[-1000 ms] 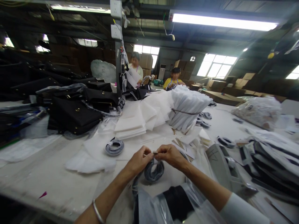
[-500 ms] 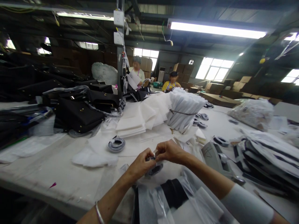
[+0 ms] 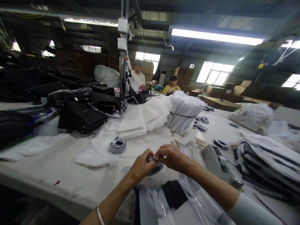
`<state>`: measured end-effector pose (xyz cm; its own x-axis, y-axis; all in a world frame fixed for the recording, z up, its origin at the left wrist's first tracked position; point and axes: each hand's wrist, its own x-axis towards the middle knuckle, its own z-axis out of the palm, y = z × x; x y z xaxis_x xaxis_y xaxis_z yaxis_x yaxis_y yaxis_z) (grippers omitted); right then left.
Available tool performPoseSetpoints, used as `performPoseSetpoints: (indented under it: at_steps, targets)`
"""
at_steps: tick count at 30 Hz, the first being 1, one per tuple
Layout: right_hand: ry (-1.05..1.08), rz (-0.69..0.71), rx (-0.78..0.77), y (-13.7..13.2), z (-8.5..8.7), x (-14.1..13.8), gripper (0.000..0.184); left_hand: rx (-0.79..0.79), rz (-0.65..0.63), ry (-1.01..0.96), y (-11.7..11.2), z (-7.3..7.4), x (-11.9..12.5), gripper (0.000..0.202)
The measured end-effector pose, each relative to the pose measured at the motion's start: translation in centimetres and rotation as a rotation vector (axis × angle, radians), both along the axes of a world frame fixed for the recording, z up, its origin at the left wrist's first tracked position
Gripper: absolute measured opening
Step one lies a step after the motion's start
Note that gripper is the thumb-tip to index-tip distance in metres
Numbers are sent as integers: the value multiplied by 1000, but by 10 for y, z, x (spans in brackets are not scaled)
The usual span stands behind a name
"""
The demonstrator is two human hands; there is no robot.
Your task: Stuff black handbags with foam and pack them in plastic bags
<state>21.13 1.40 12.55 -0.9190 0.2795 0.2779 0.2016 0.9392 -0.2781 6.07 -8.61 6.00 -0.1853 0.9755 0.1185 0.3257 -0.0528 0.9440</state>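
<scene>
My left hand point(image 3: 143, 163) is closed around the upper edge of a coiled strap point(image 3: 156, 169), grey and dark, which looks wrapped in plastic. Fingertips of my right hand point(image 3: 172, 157) meet it at the top of the coil, pinching a small pale strip that looks like tape; the fingers mostly hide it. Below both hands lies a black and white item in clear plastic point(image 3: 174, 195). A similar coiled strap point(image 3: 117, 145) rests on the table to the left. Right of my forearm stands a grey tape dispenser point(image 3: 217, 164).
White sheets point(image 3: 142, 117) and a tied white bundle point(image 3: 185, 114) occupy the middle. Black handbags point(image 3: 82, 115) are heaped at left, beside a post point(image 3: 122, 62). Plastic-wrapped items point(image 3: 264, 165) are stacked at right. Two people are across the table.
My right fingertips have closed in on the coil, and the pale strip now shows less. The view has shifted slightly; the coil stays in my left hand.
</scene>
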Motion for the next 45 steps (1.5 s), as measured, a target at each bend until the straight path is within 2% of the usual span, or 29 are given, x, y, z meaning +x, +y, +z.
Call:
performPoseSetpoints:
  at_steps: [3, 6, 8, 11, 13, 14, 16, 19, 23, 25, 30, 34, 39, 45]
  targets:
    - [-43, -21, 36, -5, 0, -1, 19, 2, 0, -50, 2, -4, 0, 19]
    - [-40, -118, -56, -5, -1, -5, 20, -3, 9, -166, 5, -10, 0, 15]
    - [-40, -198, -251, -1, -5, -9, 18, -16, 24, -232, 9, -14, -1, 14]
    - [-5, -322, -629, 7, -12, -15, 5, -41, 35, -302, 16, -21, -2, 14]
    - [62, -416, -763, 10, -18, -19, 12, -59, 36, -363, 19, -25, -4, 15]
    - [90, -457, -774, 11, -20, -22, 16, -66, 35, -395, 21, -26, -4, 16]
    - [125, -487, -746, 10, -24, -25, 18, -77, 37, -456, 23, -27, -6, 17]
    - [141, -410, -619, 5, -28, -27, 13, -94, 44, -544, 23, -27, -9, 18]
    - [182, -238, -167, -1, -39, -24, 10, -105, 69, -649, 22, -27, -13, 21]
    - [201, -170, -15, -2, -45, -22, 11, -122, 67, -699, 23, -27, -14, 22]
    - [217, -34, 138, -4, -54, -17, 15, -209, -5, -809, 24, -32, -21, 23]
    - [80, 33, 211, -2, -54, -18, 13, -248, -59, -830, 26, -36, -26, 25]
    - [4, 19, 277, 6, -68, -24, 1, -229, -59, -698, 29, -43, -30, 26]
    - [24, 49, 283, 19, -100, -26, 12, -190, 10, -209, 23, -48, -34, 34]
